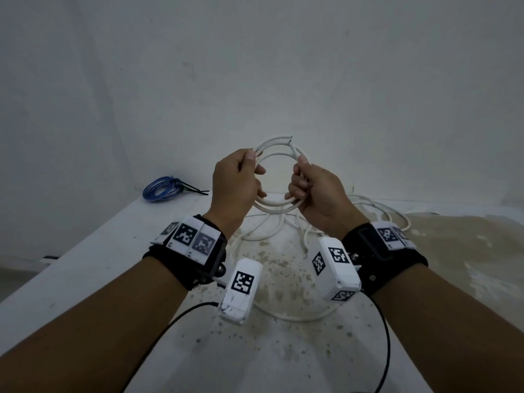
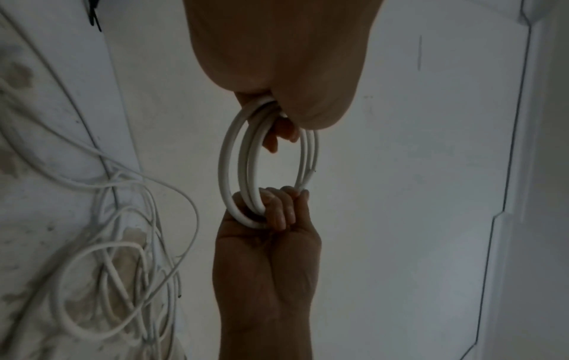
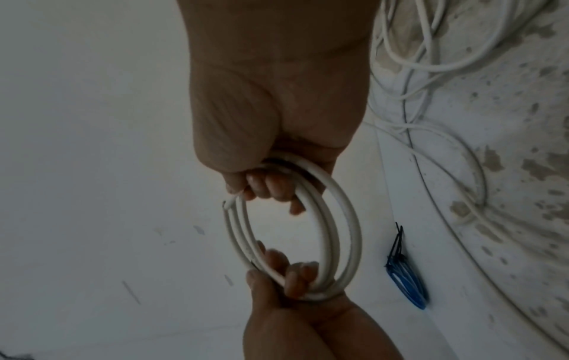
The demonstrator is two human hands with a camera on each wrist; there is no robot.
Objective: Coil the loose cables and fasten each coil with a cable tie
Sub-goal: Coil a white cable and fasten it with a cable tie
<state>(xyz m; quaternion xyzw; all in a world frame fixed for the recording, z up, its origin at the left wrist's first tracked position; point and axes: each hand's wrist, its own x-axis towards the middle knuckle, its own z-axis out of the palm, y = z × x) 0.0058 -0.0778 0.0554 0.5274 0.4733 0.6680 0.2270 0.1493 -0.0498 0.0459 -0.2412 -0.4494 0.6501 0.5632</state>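
Both hands grip one white cable coil (image 1: 279,177) above the table (image 1: 93,251), left hand (image 1: 236,184) curled round its left side, right hand (image 1: 317,191) round its right; loose white cable (image 1: 283,231) lies below, a tied blue coil (image 1: 161,188) far left

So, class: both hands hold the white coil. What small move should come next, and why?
Probably wind on another loop: the left hand and right hand grip the white coil in the air, but much loose cable lies on the table. The blue coil is already tied.
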